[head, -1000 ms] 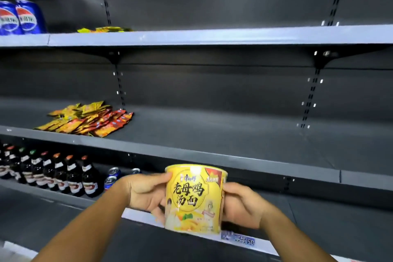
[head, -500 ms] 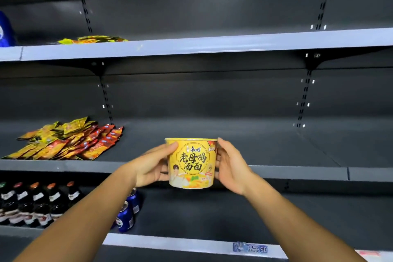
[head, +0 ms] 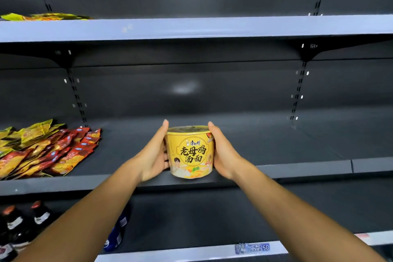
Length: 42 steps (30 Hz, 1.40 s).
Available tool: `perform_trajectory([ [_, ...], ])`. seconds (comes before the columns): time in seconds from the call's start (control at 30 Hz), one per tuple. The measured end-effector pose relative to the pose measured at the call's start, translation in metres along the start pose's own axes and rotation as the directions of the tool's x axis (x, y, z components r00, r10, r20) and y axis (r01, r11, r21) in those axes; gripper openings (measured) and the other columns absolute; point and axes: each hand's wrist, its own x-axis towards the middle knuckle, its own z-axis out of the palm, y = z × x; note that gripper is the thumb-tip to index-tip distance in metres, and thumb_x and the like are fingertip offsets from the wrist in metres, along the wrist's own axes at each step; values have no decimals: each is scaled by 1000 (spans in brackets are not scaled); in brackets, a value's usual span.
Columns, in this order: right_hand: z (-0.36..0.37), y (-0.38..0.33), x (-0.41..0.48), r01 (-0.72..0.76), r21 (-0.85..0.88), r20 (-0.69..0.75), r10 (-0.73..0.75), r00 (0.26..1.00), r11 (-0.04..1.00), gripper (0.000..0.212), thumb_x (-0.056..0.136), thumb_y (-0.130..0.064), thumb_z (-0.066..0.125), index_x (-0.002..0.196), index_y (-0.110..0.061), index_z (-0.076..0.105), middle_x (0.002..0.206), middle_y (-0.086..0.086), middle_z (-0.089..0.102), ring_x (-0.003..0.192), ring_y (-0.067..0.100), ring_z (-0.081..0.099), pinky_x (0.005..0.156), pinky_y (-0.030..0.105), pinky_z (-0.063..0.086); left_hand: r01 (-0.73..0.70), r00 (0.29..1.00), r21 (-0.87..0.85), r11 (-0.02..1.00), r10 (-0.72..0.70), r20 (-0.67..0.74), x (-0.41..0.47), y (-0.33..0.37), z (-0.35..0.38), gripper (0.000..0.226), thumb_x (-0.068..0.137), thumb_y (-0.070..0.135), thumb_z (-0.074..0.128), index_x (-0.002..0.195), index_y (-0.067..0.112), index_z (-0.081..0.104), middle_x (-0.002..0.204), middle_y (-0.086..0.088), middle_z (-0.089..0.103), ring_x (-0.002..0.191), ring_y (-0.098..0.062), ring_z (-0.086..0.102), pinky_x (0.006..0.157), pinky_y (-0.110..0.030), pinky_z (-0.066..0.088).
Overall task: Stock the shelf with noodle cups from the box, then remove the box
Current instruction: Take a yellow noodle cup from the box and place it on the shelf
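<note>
One noodle cup [head: 192,153] between two hands, left hand [head: 154,155] and right hand [head: 224,155]. Three shelves: upper shelf [head: 212,27], middle shelf [head: 276,144], lower shelf [head: 191,219]. Two heaps of snack packets [head: 46,151], too many to count singly, at the left edges of the upper two. At least two dark bottles [head: 40,215], one blue can [head: 114,238], one price tag [head: 253,248].

snack packets [head: 49,151] lie on grey shelf [head: 276,144]

A shop: dark metal shelving [head: 191,27] with a price tag [head: 253,248], snack packets [head: 49,151] (red and yellow) and bottles [head: 14,225]
</note>
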Motion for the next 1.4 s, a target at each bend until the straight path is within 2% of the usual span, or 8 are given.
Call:
perform_trajectory([
  [0.2,15,7,36,-23,-126,-77,14,997,992,53,93,-59,38,128,-23,52,110,2,71,101,17,67,81,34,52,-92,982,-70,993,79,-172,22,0,-10,38,99,41,38,119,18,62,114,-11,69,108,-26,64,99,-48,46],
  [0.33,31,15,54,-83,-346,-152,32,988,934,51,94,-62,29,137,-36,42,131,-10,56,119,11,51,98,34,38,-120,945,-147,982,68,-320,32,1,-27,32,97,23,36,97,10,66,92,-13,73,83,-25,68,70,-36,50],
  [0.5,50,27,81,-75,-294,-177,22,984,953,47,96,-57,30,131,-31,47,125,-9,60,109,9,56,95,32,42,-149,901,-97,984,95,-423,53,0,-54,33,97,24,36,92,13,67,87,-10,73,78,-23,69,64,-33,50],
  [0.7,65,46,124,-76,-271,-235,11,972,960,88,59,-83,43,126,-26,52,117,-4,66,108,16,61,99,41,46,-165,860,-94,982,96,-500,80,0,-79,28,98,23,40,88,15,66,85,-5,73,81,-21,69,73,-34,55],
  [0.83,66,32,136,-91,-226,-267,28,963,970,49,92,-56,43,122,-18,51,115,1,64,91,12,60,65,26,44,-131,803,103,986,166,-573,100,6,-99,16,94,27,50,88,20,63,90,3,68,88,-17,63,83,-31,49],
  [1.0,69,23,158,-134,-227,-393,35,919,965,48,89,-57,51,119,-19,52,104,0,60,79,11,54,62,28,45,-11,728,197,980,143,-670,119,19,-117,23,85,44,64,78,23,61,85,2,60,80,-14,55,60,-24,46],
  [1.23,70,21,177,-160,-171,-414,77,907,972,33,90,-52,54,93,-19,53,82,-2,58,70,11,55,55,28,48,34,763,130,991,58,-644,142,32,-124,15,89,37,65,93,23,59,70,2,53,57,-7,47,39,-14,45],
  [1.4,78,18,189,-168,-162,-432,83,898,972,45,89,-52,54,115,-16,51,106,5,61,89,22,60,74,37,55,56,784,132,990,38,-620,155,37,-132,19,92,34,61,104,20,58,76,0,51,61,-9,47,36,-16,47],
])
